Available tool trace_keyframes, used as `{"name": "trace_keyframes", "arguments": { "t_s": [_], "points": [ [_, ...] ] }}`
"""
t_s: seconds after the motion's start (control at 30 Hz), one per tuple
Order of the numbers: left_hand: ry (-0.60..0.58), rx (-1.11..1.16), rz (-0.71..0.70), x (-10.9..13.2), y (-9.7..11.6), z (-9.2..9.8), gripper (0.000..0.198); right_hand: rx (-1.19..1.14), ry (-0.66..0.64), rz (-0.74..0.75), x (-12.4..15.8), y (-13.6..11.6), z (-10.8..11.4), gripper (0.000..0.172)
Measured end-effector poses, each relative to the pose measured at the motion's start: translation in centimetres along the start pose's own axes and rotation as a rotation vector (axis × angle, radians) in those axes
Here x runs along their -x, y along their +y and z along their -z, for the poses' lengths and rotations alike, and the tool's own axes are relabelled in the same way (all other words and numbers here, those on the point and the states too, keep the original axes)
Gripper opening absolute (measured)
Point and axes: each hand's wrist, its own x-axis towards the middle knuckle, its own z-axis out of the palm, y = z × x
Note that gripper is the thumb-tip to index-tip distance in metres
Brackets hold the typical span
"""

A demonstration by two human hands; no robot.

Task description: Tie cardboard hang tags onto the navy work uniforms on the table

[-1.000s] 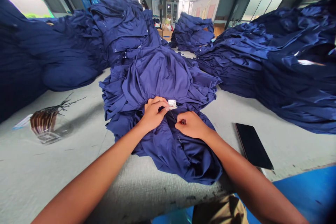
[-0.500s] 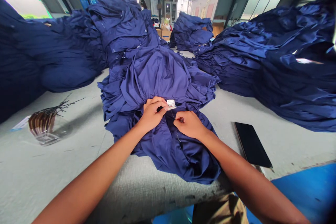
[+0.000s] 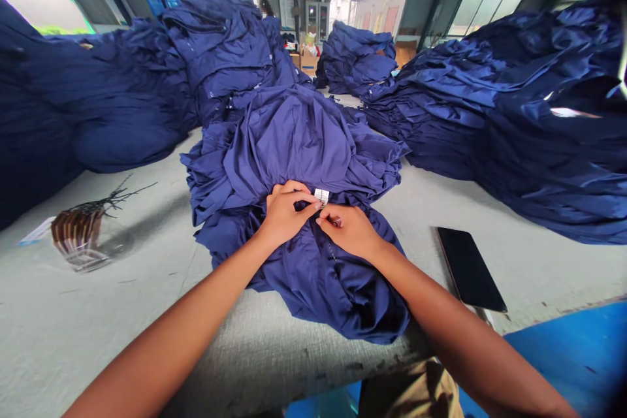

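A navy blue garment (image 3: 337, 300) lies bunched on the table in front of me, with more navy cloth (image 3: 294, 134) heaped just behind. My left hand (image 3: 288, 210) pinches a small white label (image 3: 322, 196) with dark print at the garment's edge, thumb and forefinger at its lower part. Close beside it, my right hand (image 3: 350, 228) has its fingers curled in a pinch on a thin dark-and-white string (image 3: 332, 251). The string's lower end trails down over the cloth. Where it meets the label is hidden by my fingertips.
Brown tags (image 3: 77, 227) with black strings lie in clear plastic on the left. A black phone (image 3: 470, 268) rests on the right of the table (image 3: 147, 326). Tall navy garment piles (image 3: 220, 46) stand behind, with others (image 3: 529, 98) on the right.
My right hand has moved up and left, so its fingertips now come close to my left thumb. The label has shifted slightly and stands more upright.
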Motion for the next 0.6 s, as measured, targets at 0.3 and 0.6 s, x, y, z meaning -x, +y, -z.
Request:
{"name": "trace_keyframes", "arguments": {
  "t_s": [0.3,0.6],
  "points": [
    [0.063,-0.122,-0.003,0.5,0.2,-1.0,0.016,0.08,0.0,0.053,0.0,-0.3,0.0,0.013],
    [0.065,-0.224,0.028,0.5,0.9,-1.3,0.012,0.148,0.009,0.037,0.0,-0.4,0.1,0.01]
  ]
}}
